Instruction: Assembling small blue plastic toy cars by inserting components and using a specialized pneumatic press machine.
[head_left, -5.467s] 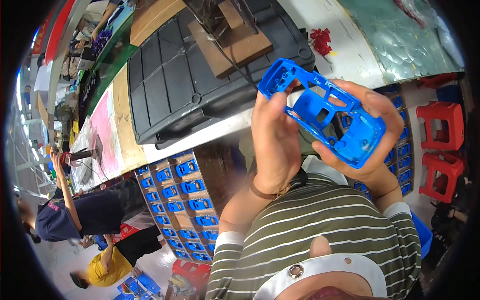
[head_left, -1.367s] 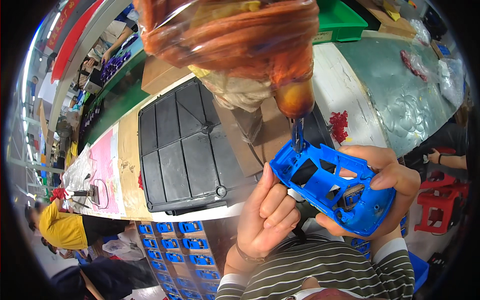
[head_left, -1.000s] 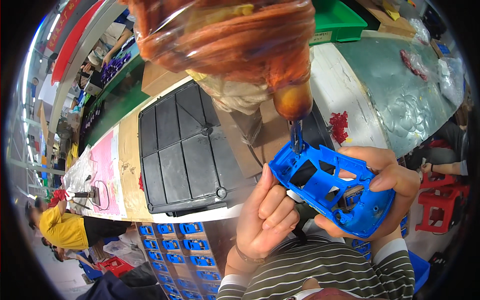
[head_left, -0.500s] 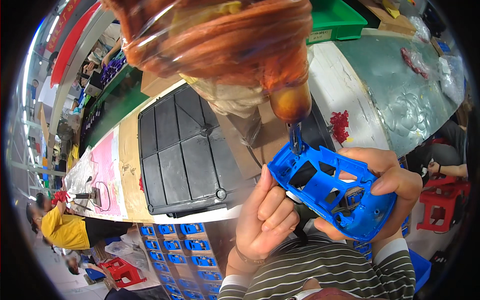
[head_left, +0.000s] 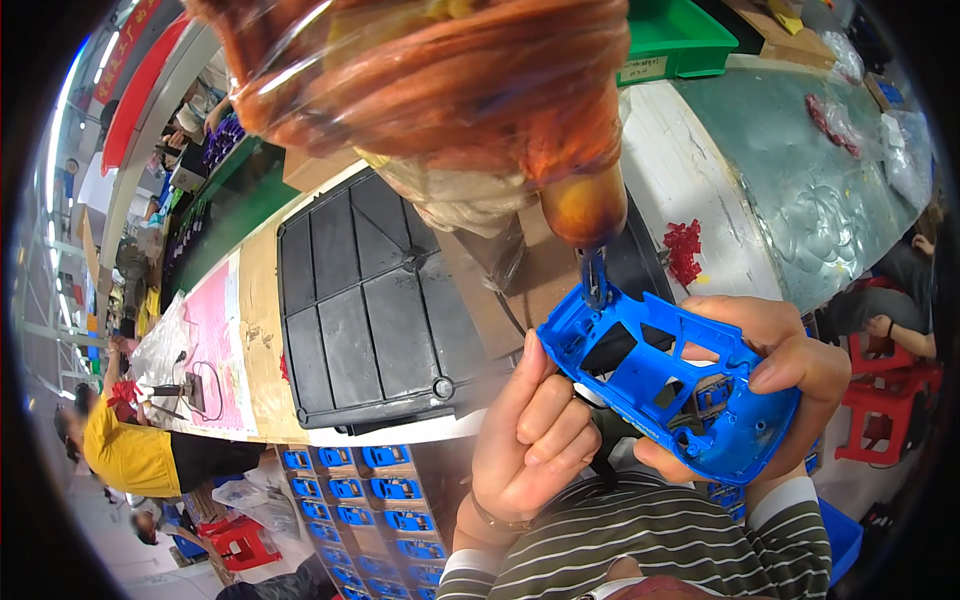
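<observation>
A blue plastic toy car body shell (head_left: 640,375) is held tilted, its hollow inside facing up with window openings showing. My right hand (head_left: 800,380) grips its right, rounded end, thumb on the near inner face and fingers around the rim. My left hand (head_left: 540,430) is closed at the shell's left corner, one digit raised against the edge and the other fingers curled; what they may hold inside is hidden. Into the shell's far left corner reaches the dark metal tip (head_left: 594,280) of an overhead tool (head_left: 585,205), whose amber-brown end sticks out of orange cloth and clear plastic wrapping.
A black ribbed plastic lid or tray (head_left: 370,300) lies on the bench, left of the tool. Red scraps (head_left: 682,250) and a green bin (head_left: 680,40) are to the right. Below the bench edge, several blue shells sit in a compartmented box (head_left: 350,490). A person in yellow (head_left: 130,450) is far left.
The shell and my right hand have shifted very slightly right. The tool tip stays in the same corner of the shell. The person in yellow has moved an arm.
</observation>
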